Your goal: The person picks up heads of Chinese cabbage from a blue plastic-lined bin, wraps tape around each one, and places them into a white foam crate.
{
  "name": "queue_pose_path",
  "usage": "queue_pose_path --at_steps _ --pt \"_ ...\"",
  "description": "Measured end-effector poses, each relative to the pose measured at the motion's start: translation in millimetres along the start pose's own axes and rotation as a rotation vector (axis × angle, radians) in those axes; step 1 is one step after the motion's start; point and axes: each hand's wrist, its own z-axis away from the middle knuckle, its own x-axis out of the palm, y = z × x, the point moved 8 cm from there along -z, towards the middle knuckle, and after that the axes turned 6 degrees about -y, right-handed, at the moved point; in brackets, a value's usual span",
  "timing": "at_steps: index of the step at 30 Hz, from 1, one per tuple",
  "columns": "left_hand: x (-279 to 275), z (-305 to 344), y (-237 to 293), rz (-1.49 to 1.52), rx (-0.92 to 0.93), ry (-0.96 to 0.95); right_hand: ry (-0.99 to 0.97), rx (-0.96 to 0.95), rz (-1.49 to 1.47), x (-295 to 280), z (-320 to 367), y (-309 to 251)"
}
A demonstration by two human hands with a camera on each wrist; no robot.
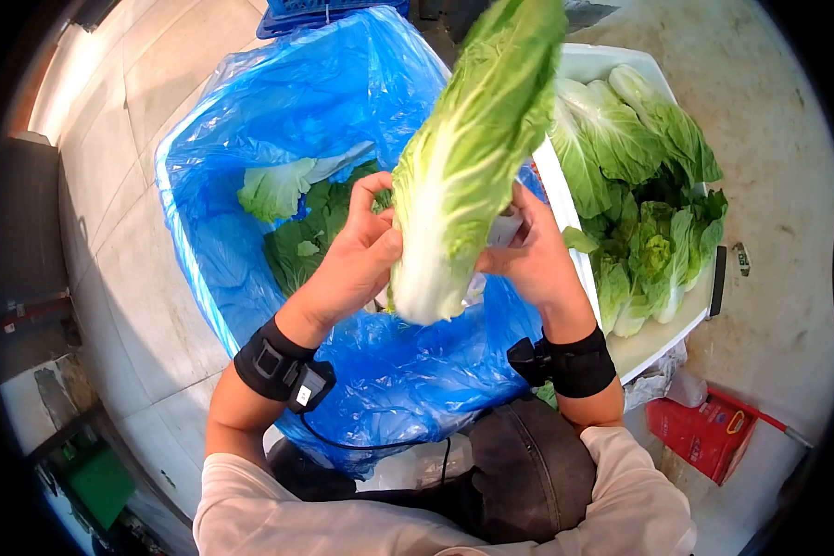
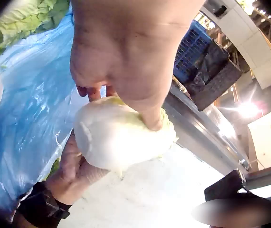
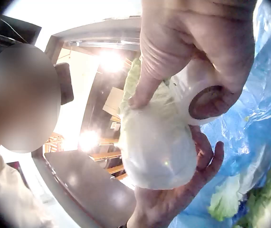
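Observation:
A long napa cabbage [image 1: 468, 157], leaves up and white base down, is held over the blue-lined container. The left hand [image 1: 352, 255] grips its left side near the base; in the left wrist view that hand [image 2: 126, 61] has its thumb on the cabbage [image 2: 111, 137]. On the other side, the right hand [image 1: 533, 255] has its fingers curled round a whitish roll [image 1: 504, 230]. The right wrist view shows the right hand [image 3: 197, 47] with fingertips inside the roll [image 3: 185, 90] and the thumb against the cabbage [image 3: 159, 147].
Blue plastic lining [image 1: 227, 241] covers the large container, with loose leaves [image 1: 273, 190] inside. A white box [image 1: 658, 345] at the right holds several cabbages [image 1: 653, 241]. A red dustpan-like object [image 1: 700, 434] lies at lower right, and a blue crate [image 1: 296, 20] stands at the top.

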Motion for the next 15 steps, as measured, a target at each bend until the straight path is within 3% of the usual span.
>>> queue_pose_path --at_steps 3,5,6,9,11,13,15 --pt "-14 -3 -5 -0.147 0.027 0.08 0.072 -0.002 -0.062 -10 -4 6" --pt "-21 -1 -17 -0.172 0.089 0.014 0.167 -0.223 0.371 -13 -3 2" --pt "-7 2 -4 -0.267 0.23 0.021 0.173 -0.224 0.366 -8 -3 0" --pt "-12 6 -12 -0.343 0.058 0.173 0.227 -0.157 0.422 0 2 -9" --pt "-17 5 -9 -0.288 0.089 0.221 0.152 0.017 0.086 1 -3 2" --pt "-14 3 -12 0.022 0.008 0.165 0.142 0.03 -0.043 -5 -2 2" --pt "-10 0 -9 0.05 0.027 0.173 0.127 0.045 -0.169 -10 -2 8"
